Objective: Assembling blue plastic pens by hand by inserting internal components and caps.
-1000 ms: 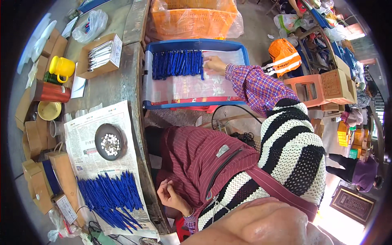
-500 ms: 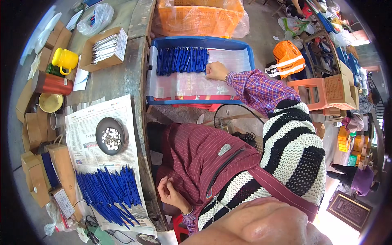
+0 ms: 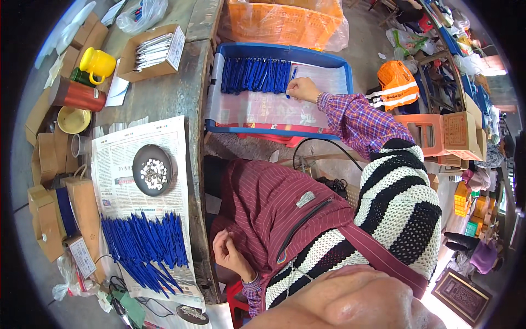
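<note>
The right hand point(image 3: 303, 89) pinches one slim blue pen point(image 3: 295, 72) in a blue tray point(image 3: 312, 54); a tight blue row point(image 3: 255, 75) lies just left. The left hand point(image 3: 230, 255), loosely half-open, looks empty; leftward, a dark bowl point(image 3: 156, 150) holds white bits point(image 3: 154, 174).

The person wears a dark red apron point(image 3: 268, 189) with thin pale stripes, a grey patch point(image 3: 306, 199) and a black zip point(image 3: 301, 225). The knit top point(image 3: 400, 214) is black and white, full of little holes. The sleeve point(image 3: 361, 122) is purple checked.

Right hand point(image 3: 303, 89) pinching pen point(image 3: 295, 71) in tray point(image 3: 263, 50), pen row point(image 3: 256, 75) lying just beside it. Left hand point(image 3: 230, 253) curling loosely by apron point(image 3: 290, 189); pen pile point(image 3: 143, 244) lying near it on newspaper point(image 3: 112, 186).
</note>
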`<state>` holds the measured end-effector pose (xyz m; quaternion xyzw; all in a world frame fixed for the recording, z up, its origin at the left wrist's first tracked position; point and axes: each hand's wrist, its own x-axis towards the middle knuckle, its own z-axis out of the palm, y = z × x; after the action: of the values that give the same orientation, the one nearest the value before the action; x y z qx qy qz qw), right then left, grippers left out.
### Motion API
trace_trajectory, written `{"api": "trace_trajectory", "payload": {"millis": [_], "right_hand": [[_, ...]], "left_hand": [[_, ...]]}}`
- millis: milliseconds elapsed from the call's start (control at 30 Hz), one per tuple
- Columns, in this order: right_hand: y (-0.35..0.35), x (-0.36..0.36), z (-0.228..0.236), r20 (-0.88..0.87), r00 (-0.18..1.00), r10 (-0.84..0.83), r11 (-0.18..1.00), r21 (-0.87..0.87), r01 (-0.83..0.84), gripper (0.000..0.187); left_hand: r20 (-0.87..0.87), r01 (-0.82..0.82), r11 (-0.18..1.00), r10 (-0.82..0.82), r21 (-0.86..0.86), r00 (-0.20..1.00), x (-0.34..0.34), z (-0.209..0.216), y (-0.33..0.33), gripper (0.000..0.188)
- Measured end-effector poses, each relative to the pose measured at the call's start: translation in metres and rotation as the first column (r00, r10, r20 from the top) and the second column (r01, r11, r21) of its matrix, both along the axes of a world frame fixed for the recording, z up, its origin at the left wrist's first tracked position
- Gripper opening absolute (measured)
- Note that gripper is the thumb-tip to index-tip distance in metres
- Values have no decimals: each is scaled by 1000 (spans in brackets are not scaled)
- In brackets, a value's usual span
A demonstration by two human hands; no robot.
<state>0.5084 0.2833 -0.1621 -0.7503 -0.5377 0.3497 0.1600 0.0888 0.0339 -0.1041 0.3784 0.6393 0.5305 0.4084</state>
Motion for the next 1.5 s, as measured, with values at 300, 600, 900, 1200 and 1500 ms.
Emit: {"api": "trace_trajectory", "payload": {"millis": [300, 600, 900, 1200, 1500], "right_hand": [[-16, -70, 57, -347, 911, 224, 974, 57, -218, 18], [-69, -176, 71, -246, 399, 883, 461, 303, -834, 17], [-124, -221, 94, -240, 235, 942, 284, 195, -939, 16], [-127, -226, 89, -204, 180, 962, 225, 227, -948, 17], [-130, -237, 101, -147, 154, 977, 176, 146, -973, 17]], "left_hand": [[-73, 47, 999, -45, 18, 996, 4, 0, 3, 10], [-119, 66, 997, -69, -33, 990, -9, 12, 4, 14], [-233, -9, 998, 23, 58, 972, -59, 66, -35, 18], [-750, -285, 957, 234, 63, 618, -180, 95, -42, 16], [-955, -285, 957, 39, -48, 294, -273, 42, -2, 35]]}}
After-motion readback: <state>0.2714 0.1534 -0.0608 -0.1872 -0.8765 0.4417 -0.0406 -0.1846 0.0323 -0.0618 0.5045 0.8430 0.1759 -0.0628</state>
